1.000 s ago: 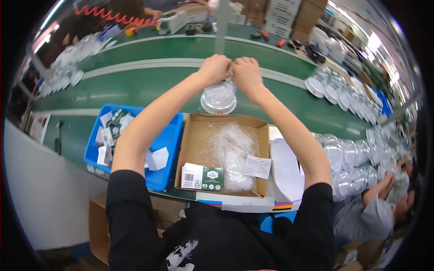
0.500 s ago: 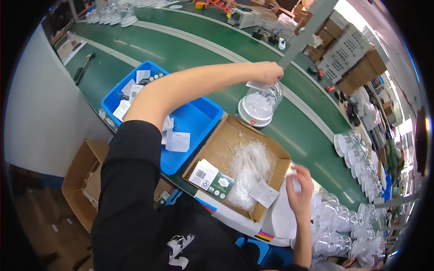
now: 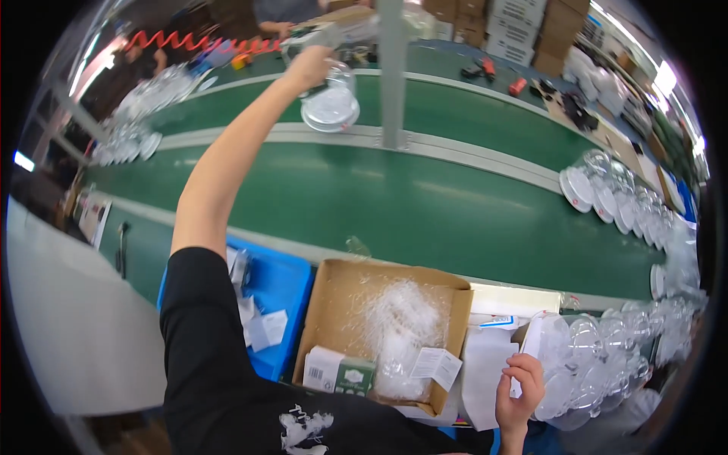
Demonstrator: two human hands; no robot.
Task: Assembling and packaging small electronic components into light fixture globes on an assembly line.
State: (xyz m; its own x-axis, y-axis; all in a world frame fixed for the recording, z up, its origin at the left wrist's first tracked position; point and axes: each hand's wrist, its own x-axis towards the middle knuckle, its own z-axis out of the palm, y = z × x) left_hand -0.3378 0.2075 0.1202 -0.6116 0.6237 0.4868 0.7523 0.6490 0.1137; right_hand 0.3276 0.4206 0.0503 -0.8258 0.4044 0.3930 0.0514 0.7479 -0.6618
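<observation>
My left hand reaches far out over the belts, its fingers closed round the top of a clear dome with a white round base. White, crinkled stuff shows inside that dome. My right hand is low at the right, its fingers curled toward the thumb beside a white sheet. Something white shows between thumb and fingers, but I cannot make out what it is. Between my arms lies an open cardboard tray, with clear thin strands, a green-and-white card stack and a folded leaflet in it.
A blue bin with paper slips stands left of the tray. Many clear domes crowd the right, and more line the far belt. A grey post rises just right of the held dome. Another person's hand is beyond.
My left hand has carried the dome from the near belt to the far one, away and leftward in view. The view has turned and shifted. My right hand has curled its fingers more.
</observation>
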